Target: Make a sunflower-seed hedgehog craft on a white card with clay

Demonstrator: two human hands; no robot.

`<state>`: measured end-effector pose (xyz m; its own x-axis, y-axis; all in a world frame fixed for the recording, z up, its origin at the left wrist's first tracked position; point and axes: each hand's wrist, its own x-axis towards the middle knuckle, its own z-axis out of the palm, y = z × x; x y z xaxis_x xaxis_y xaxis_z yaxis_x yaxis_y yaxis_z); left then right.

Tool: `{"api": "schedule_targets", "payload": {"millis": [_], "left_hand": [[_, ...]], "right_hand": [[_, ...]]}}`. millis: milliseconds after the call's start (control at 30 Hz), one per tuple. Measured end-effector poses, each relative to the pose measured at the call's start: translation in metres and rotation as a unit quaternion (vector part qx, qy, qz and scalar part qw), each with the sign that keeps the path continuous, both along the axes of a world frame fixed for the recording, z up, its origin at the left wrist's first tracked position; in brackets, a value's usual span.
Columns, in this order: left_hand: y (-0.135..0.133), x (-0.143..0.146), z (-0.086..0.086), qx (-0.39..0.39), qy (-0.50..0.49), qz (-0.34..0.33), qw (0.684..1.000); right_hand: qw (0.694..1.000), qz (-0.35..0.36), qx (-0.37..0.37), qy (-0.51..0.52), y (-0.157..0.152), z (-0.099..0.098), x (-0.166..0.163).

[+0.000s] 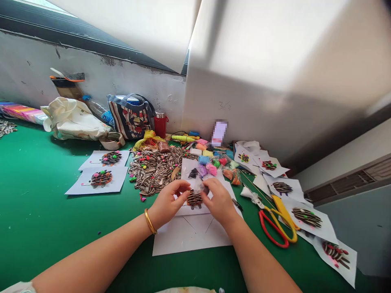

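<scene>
Above a white sheet, my right hand (218,200) pinches a small clear plastic bag (199,187) with thumb and fingers; what the bag contains is hard to make out. My left hand (170,202), with a gold bangle at its wrist, is curled with thumb and forefinger close together; whatever may be between them is too small to name. Between the hands lies a hedgehog picture (194,198) made of striped sunflower seeds on orange clay. Beneath it is a larger sheet of paper (192,240) with pencil lines. A bag of black clay (193,173) lies just beyond.
A pile of sunflower seeds (154,173) spreads behind my left hand. Bagged coloured clay (211,169) sits behind the pictures. Red-and-yellow scissors (276,228) lie at right beside finished seed pictures (307,217). Two more pictures (100,179) lie left. Bags and a red flask (160,125) line the wall.
</scene>
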<state>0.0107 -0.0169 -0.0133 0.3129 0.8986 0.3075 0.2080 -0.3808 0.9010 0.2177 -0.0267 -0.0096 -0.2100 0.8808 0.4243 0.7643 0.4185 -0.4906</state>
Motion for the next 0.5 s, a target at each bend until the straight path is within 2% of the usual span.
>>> {"api": "schedule_targets", "payload": {"millis": [100, 133, 233, 333, 400, 500], "left_hand": [[0.001, -0.001, 0.001, 0.016, 0.022, 0.013, 1.000], [0.001, -0.001, 0.001, 0.021, 0.029, 0.014, 0.999], [0.001, -0.001, 0.001, 0.040, 0.046, 0.017, 0.998], [0.002, -0.002, 0.001, 0.053, 0.056, 0.021, 0.997], [0.003, -0.003, 0.000, 0.058, 0.062, 0.022, 0.996], [0.004, -0.003, 0.000, 0.064, 0.072, 0.021, 0.995]], "right_hand": [[0.990, -0.118, -0.026, -0.070, 0.017, -0.010, 0.027], [0.986, -0.136, -0.046, -0.088, 0.021, -0.013, 0.035], [0.982, -0.136, -0.084, -0.105, 0.029, -0.020, 0.050], [0.981, -0.153, -0.056, -0.106, 0.032, -0.020, 0.061], [0.969, -0.217, -0.024, -0.115, 0.033, -0.017, 0.072], [0.929, -0.341, -0.017, -0.145, 0.035, -0.014, 0.092]]}}
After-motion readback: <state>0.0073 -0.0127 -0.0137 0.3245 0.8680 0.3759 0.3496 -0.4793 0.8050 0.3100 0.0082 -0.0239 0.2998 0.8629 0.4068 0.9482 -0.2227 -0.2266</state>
